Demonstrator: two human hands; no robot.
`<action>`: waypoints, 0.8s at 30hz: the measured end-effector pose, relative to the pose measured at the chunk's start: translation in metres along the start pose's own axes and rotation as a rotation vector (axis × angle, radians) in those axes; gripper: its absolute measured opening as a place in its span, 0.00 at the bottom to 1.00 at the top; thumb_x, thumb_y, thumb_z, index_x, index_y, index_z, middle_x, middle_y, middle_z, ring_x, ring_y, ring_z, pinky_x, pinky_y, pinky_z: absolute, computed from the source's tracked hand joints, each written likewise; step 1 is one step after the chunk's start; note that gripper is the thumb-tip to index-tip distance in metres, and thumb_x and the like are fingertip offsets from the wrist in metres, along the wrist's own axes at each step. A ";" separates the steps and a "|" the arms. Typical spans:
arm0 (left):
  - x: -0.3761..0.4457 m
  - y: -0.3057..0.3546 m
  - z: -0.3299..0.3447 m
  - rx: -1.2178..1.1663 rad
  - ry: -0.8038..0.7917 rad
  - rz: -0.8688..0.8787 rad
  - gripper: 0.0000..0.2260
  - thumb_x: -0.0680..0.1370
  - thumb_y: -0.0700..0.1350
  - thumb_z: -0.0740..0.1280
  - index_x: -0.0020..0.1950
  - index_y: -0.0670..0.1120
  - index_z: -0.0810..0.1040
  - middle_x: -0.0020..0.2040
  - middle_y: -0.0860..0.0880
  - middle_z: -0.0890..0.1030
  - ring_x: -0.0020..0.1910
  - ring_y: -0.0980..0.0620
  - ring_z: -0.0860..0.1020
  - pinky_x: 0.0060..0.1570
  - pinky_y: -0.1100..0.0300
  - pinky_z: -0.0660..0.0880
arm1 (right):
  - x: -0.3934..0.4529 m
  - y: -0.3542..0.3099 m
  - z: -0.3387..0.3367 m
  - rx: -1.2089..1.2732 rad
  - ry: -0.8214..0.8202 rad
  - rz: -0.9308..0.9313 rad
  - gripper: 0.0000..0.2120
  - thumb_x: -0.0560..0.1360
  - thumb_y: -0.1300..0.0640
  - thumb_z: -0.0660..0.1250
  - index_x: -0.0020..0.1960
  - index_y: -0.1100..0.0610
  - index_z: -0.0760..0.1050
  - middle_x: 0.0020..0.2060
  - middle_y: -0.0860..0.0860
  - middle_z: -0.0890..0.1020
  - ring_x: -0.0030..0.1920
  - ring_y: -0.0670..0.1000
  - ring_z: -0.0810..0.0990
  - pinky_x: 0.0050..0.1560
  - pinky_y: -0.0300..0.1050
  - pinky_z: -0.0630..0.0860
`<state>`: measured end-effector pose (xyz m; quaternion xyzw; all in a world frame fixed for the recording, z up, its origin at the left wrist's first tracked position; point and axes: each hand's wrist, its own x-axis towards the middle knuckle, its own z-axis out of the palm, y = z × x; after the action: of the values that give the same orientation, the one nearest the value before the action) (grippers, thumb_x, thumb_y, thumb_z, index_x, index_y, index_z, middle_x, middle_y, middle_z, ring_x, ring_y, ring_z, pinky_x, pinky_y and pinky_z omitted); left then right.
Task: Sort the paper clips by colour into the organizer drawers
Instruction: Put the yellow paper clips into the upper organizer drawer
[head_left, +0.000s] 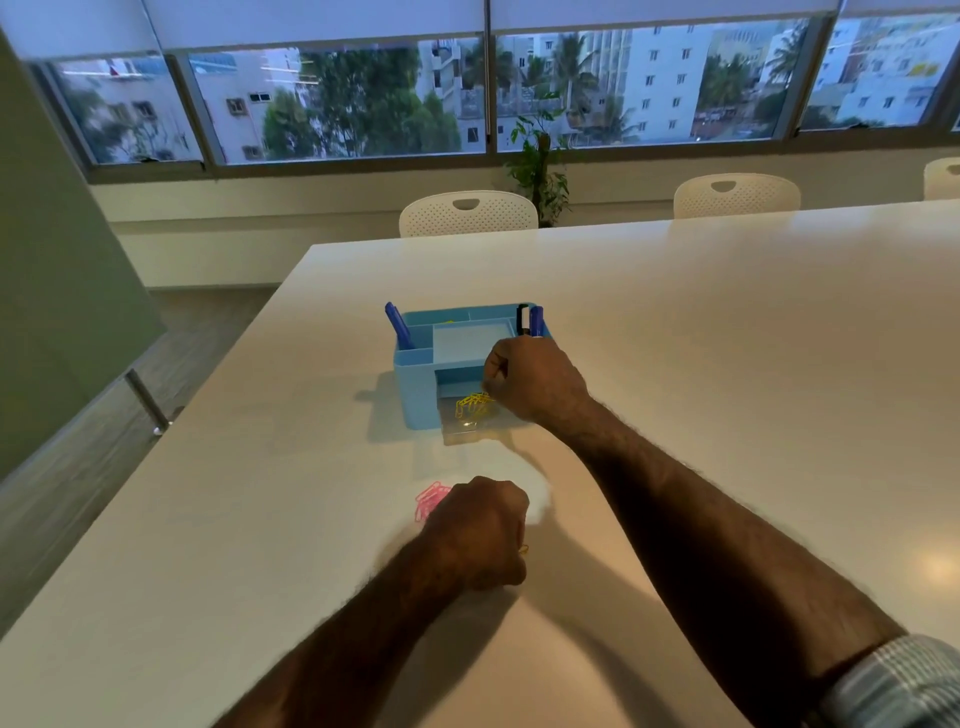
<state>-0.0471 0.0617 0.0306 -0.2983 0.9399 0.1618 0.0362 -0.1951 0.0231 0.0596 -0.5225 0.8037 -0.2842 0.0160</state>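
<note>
A light blue desk organizer (415, 384) stands on the white table (675, 322). Its clear lower drawer (467, 428) is pulled out toward me and holds several yellow paper clips (471, 404). My right hand (530, 376) hovers over the drawer's right side with its fingers curled close above the yellow clips; whether it grips one is hidden. My left hand (480, 530) rests nearer me as a closed fist, with a bit of yellow (523, 549) showing at its right edge. A small pile of pink paper clips (430, 498) lies just left of that fist.
Blue pens (399, 326) and a black and blue pen (532, 319) stand in the organizer's top compartments. White chairs (467, 213) line the table's far side, with a potted plant (540, 166) and windows behind. The table's left edge drops to the floor.
</note>
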 end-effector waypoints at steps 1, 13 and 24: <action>0.000 0.000 0.001 -0.001 0.000 0.013 0.11 0.67 0.42 0.73 0.47 0.43 0.78 0.48 0.45 0.81 0.45 0.47 0.78 0.39 0.59 0.71 | -0.001 0.000 -0.001 0.019 0.008 0.005 0.04 0.72 0.57 0.67 0.44 0.57 0.79 0.40 0.53 0.83 0.44 0.53 0.80 0.46 0.48 0.79; 0.021 -0.025 -0.065 -0.356 0.434 -0.074 0.07 0.64 0.35 0.71 0.31 0.44 0.75 0.32 0.49 0.80 0.30 0.56 0.75 0.30 0.63 0.71 | -0.047 0.009 0.000 0.823 0.323 0.493 0.05 0.72 0.56 0.64 0.41 0.56 0.77 0.38 0.50 0.81 0.40 0.49 0.78 0.42 0.49 0.79; 0.070 -0.037 -0.083 -0.184 0.442 -0.174 0.03 0.69 0.39 0.74 0.40 0.40 0.84 0.39 0.45 0.84 0.40 0.50 0.82 0.45 0.57 0.78 | -0.064 -0.003 0.040 1.493 -0.122 0.863 0.07 0.75 0.60 0.65 0.40 0.61 0.76 0.29 0.53 0.76 0.23 0.45 0.74 0.25 0.35 0.73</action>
<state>-0.0813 -0.0323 0.0874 -0.4083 0.8771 0.1737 -0.1838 -0.1511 0.0591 0.0100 -0.0387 0.5327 -0.6783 0.5047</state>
